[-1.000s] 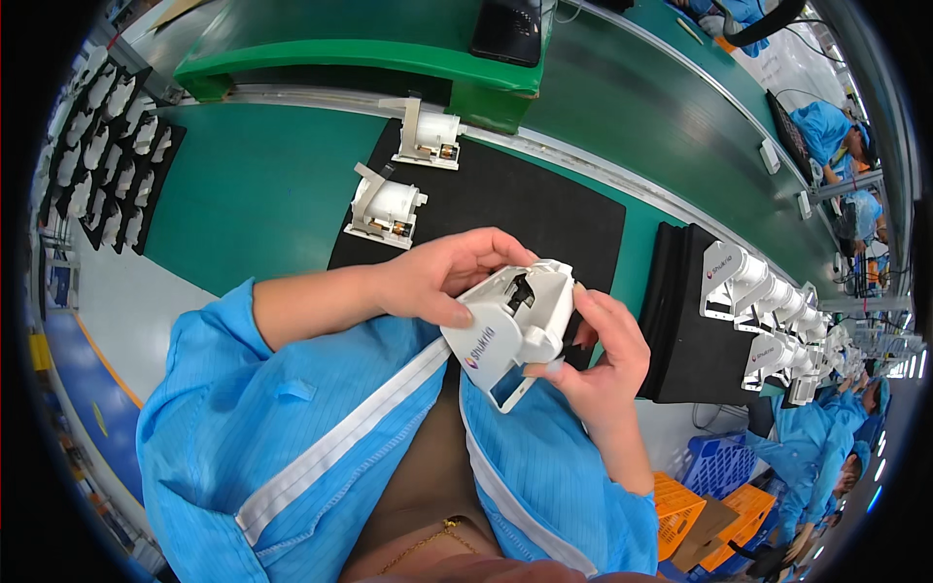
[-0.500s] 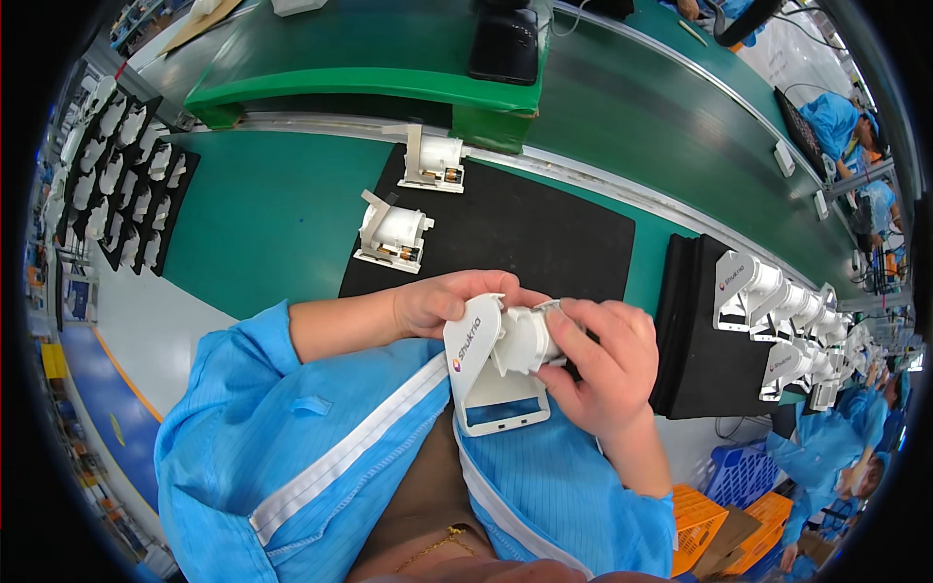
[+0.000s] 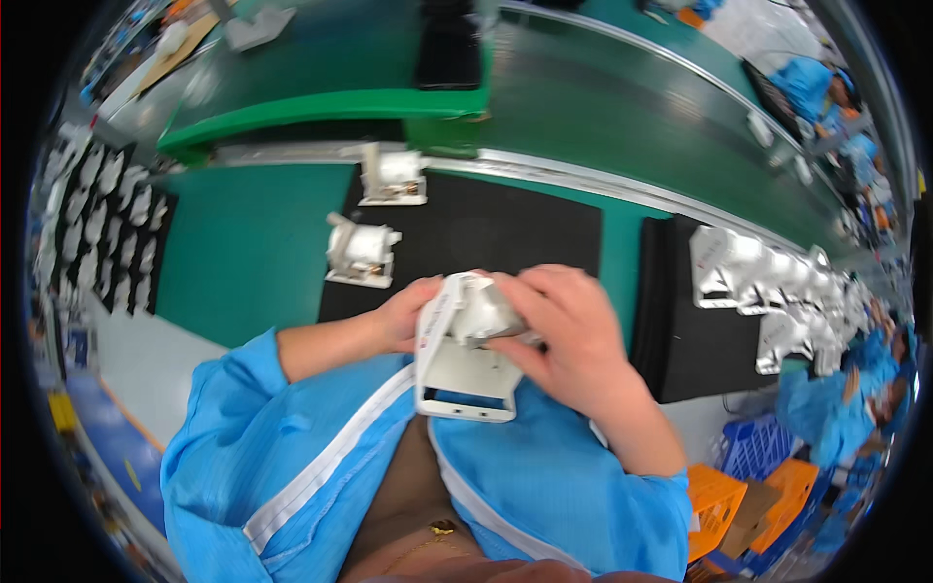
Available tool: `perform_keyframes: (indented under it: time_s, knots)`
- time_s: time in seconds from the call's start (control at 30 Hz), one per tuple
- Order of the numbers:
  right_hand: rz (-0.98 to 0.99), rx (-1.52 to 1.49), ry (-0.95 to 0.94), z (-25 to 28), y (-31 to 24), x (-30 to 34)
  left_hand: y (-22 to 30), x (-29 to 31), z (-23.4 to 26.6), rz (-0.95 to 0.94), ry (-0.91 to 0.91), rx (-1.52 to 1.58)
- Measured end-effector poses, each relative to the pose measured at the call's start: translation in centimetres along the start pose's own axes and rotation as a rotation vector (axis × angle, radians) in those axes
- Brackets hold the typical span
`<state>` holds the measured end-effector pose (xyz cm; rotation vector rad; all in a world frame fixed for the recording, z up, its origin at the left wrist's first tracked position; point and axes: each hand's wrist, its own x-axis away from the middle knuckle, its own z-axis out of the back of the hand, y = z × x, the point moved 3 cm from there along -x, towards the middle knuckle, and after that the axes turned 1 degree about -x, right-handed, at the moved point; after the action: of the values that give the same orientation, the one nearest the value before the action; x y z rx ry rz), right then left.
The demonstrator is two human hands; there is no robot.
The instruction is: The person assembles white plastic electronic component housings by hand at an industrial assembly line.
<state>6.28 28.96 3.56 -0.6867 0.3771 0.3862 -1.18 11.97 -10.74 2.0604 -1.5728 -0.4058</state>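
Observation:
Between my two hands, just above the near edge of the bench, is a white plastic housing (image 3: 465, 381) with a round barrel and a rectangular frame at its lower end. My left hand (image 3: 413, 309) grips its left side, fingers mostly hidden behind it. My right hand (image 3: 564, 325) is closed round the barrel's right side, thumb below and fingers on top. Beyond my hands, two similar white assemblies, one farther (image 3: 394, 178) and one nearer (image 3: 361, 255), stand at the left part of a black mat (image 3: 505, 228). The picture is slightly smeared.
Black trays of white parts (image 3: 112, 223) stand at the left. More white housings (image 3: 753, 272) are lined up on black foam (image 3: 671, 311) at the right. Behind the mat runs a green conveyor (image 3: 622, 117) with a green stand (image 3: 321, 107). Orange crates (image 3: 714, 510) sit low at the right.
The housing has turned in my hands, so its printed side plate now shows nearly edge-on. My right hand has shifted over the barrel's top. The whole view has swung slightly.

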Motion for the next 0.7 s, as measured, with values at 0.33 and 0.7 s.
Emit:
perform_keyframes:
  time_s: [0.33,0.7]
  knots:
    - [-0.166,-0.115,0.086,-1.3,1.7,2.5,4.0,-0.2,-2.1,-0.043,0.296,-0.687]
    - [-0.223,-0.038,-0.074,-1.7,1.0,2.8,1.9,-0.2,-3.6,-0.148,0.193,-0.586]
